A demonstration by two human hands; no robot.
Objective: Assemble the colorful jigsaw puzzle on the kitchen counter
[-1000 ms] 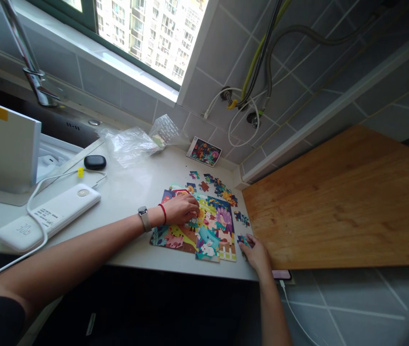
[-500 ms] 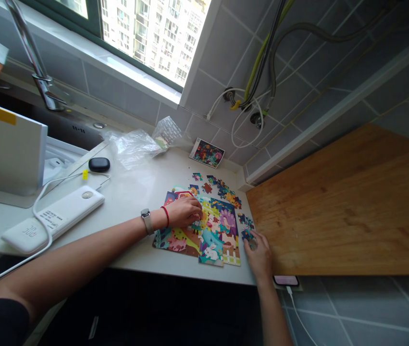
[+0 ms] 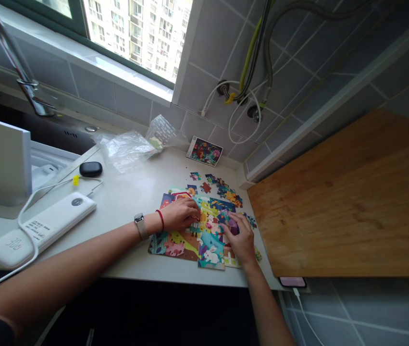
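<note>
A colourful jigsaw puzzle (image 3: 180, 248) with farm animals lies on the white counter. My left hand (image 3: 180, 214), with a watch and a red bracelet at the wrist, rests on its upper middle. The fingers there are curled down, and what is under them is hidden. My right hand (image 3: 241, 239) is over the puzzle's right side, its thumb and fingers closed around a dark purple-blue puzzle piece (image 3: 231, 224). Loose puzzle pieces (image 3: 231, 195) lie beyond the puzzle, with a brown piece (image 3: 205, 187) among them.
A picture card (image 3: 204, 151) leans by the wall beside crumpled clear plastic (image 3: 128, 149). On the left are a white power bank (image 3: 42, 228) with a cable and a black case (image 3: 91, 168). A wooden board (image 3: 341, 206) borders the counter's right side. A sink and tap (image 3: 34, 96) stand back left.
My right hand has moved left from the loose pieces at the right edge onto the puzzle, bringing a piece. My left hand stays about where it was. The view has shifted slightly.
</note>
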